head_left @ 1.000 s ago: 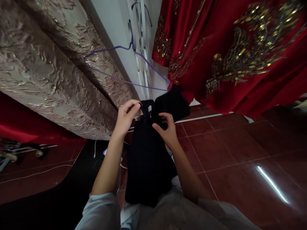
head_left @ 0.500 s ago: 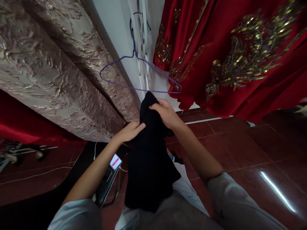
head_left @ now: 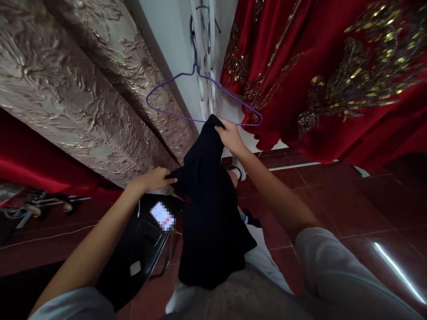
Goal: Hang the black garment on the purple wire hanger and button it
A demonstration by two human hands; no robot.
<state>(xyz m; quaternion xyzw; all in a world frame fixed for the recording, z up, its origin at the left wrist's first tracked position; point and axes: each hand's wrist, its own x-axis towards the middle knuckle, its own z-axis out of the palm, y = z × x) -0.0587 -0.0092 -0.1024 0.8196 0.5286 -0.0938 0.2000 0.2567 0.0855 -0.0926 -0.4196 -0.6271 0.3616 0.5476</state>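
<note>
A black garment (head_left: 210, 209) hangs from my two hands and drapes down over my lap; its exact kind I cannot make out. My right hand (head_left: 230, 135) pinches its top edge, just under the bottom bar of a purple wire hanger (head_left: 173, 78). Lower and to the left, my left hand (head_left: 155, 178) grips a side part of the cloth and holds it out sideways. The bare hanger hangs by its hook from a white metal rack (head_left: 203, 53), and the top of the garment overlaps its lower bar in view.
A black chair or bench (head_left: 120, 266) at the left bears a lit phone (head_left: 160, 214) and a small white object (head_left: 135, 268). Patterned beige cloth (head_left: 83, 102) hangs at the left, red sequinned cloth (head_left: 283, 80) at the right. The floor (head_left: 320, 209) has dark red tiles.
My left hand has moved left and pulled a side part of the black garment outward. My right hand has risen slightly, lifting the garment's top edge closer to the hanger.
</note>
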